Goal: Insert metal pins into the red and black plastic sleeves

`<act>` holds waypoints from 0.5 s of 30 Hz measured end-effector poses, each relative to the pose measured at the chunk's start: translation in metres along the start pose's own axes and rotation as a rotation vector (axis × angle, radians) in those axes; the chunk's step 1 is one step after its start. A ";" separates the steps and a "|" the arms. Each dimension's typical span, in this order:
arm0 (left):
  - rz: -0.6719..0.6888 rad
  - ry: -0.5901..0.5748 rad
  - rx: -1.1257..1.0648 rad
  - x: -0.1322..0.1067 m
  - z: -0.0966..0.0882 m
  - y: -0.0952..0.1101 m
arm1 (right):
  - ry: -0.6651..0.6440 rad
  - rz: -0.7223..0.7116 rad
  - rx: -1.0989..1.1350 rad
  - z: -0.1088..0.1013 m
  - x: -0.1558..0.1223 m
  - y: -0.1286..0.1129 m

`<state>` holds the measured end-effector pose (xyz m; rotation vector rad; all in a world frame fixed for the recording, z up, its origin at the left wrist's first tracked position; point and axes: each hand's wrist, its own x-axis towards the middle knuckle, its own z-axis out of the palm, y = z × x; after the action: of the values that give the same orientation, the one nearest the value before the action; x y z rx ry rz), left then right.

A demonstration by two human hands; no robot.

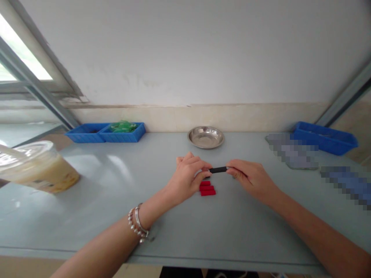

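Between my hands, a little above the table, is a short black rod-like piece (218, 170), roughly level. My left hand (188, 173) pinches its left end between thumb and fingers. At its right end my right hand (251, 178) pinches too, where a bit of pale metal shows by the fingertips. Several short red cylinders (208, 189) lie side by side on the table, just below and right of my left fingers. A dark piece partly shows beneath my left fingertips; I cannot make out its kind.
A shallow round metal dish (205, 143) stands by the wall. Blue trays (123, 135) sit at the back left, one with green stuff in it; another blue bin (324, 139) is back right. A plastic drink cup (37, 168) stands left. Pixelated flat items (292, 152) lie right.
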<state>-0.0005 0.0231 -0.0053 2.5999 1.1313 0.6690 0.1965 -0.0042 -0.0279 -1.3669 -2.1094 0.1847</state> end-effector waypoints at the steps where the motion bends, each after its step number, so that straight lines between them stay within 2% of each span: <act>1: -0.005 0.005 -0.011 0.000 -0.001 0.000 | 0.005 -0.010 0.005 -0.001 0.000 0.000; 5: -0.021 -0.002 -0.023 0.002 -0.001 0.001 | 0.002 -0.017 0.027 -0.005 0.000 0.001; 15: 0.054 0.072 0.078 -0.002 0.006 -0.003 | -0.108 0.144 0.102 -0.003 0.000 -0.007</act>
<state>-0.0006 0.0241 -0.0120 2.7000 1.1336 0.7500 0.1927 -0.0075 -0.0226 -1.4776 -2.0580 0.4280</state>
